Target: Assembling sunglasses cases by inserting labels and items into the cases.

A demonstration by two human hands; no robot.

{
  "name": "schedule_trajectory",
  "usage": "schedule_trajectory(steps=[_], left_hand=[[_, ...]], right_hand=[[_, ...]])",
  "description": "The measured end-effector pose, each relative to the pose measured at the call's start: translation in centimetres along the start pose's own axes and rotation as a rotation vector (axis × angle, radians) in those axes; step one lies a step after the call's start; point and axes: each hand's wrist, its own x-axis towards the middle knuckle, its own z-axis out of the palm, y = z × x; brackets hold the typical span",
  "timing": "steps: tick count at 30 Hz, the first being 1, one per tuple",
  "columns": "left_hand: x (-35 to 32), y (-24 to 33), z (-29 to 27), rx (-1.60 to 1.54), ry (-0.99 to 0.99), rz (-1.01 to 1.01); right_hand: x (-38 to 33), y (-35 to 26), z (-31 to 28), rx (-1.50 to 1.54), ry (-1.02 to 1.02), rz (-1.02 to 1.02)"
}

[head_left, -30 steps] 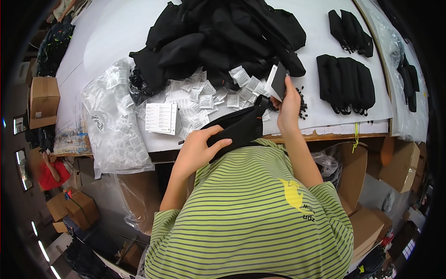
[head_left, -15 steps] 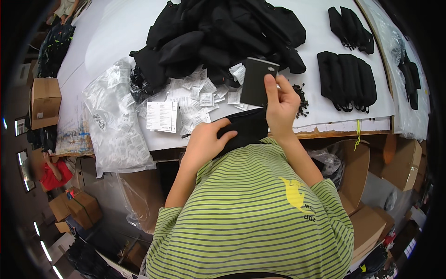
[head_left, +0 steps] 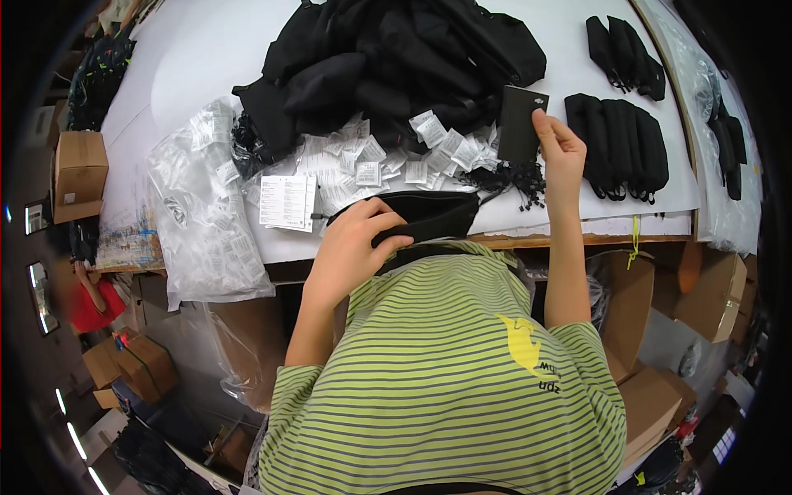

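At the table's near edge lies a black fabric pouch (head_left: 450, 216), its mouth gaping upward. My left hand (head_left: 356, 244) grips its left side, thumb and fingers closed on the cloth. Off to the right, my right hand (head_left: 564, 155) pinches a flat black card (head_left: 520, 128) and holds it upright above the table. Behind the card is a small heap of black cords with little ends (head_left: 524, 180). Small white printed sachets (head_left: 369, 173) lie scattered beyond the pouch. Left of them rests a short stack of white printed cards (head_left: 285, 203).
A big heap of black pouches (head_left: 388, 74) covers the table's far middle. Filled black pouches stand in rows (head_left: 619, 144) at the right. A clear plastic bag of sachets (head_left: 210, 223) hangs over the front edge at left. Cardboard boxes (head_left: 705, 289) stand below; another person (head_left: 95, 301) is far left.
My right hand has carried the black card rightward, away from the pouch. The pouch's mouth now gapes wider, and my left hand has shifted slightly left with it.
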Motion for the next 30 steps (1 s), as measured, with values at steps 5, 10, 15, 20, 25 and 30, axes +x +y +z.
schedule_trajectory(steps=[5,10,15,20,25,30], left_hand=[[0.1,0.4,0.2,0.047,-0.163,0.119],[0.5,0.5,0.6,0.082,0.097,0.347],[0.0,0.3,0.2,0.129,-0.222,0.118],[4.5,-5.6,-0.4,-0.364,0.101,-0.104],[6.1,-11.4,0.9,0.212,0.151,0.047],[6.5,-11.6,0.6,0.209,0.371,0.053]], right_hand=[[-4.9,-3.4,3.0,-0.17,-0.498,0.041],[-6.1,-3.0,3.7,-0.865,-0.776,-0.291],[-6.0,-3.5,3.3,-0.849,-1.027,-0.278],[-6.0,-2.8,2.4,-0.829,-1.138,-0.305],[-6.2,-2.5,2.1,-0.832,-1.13,-0.382],[-6.2,-2.6,1.7,-0.806,-1.107,-0.475]])
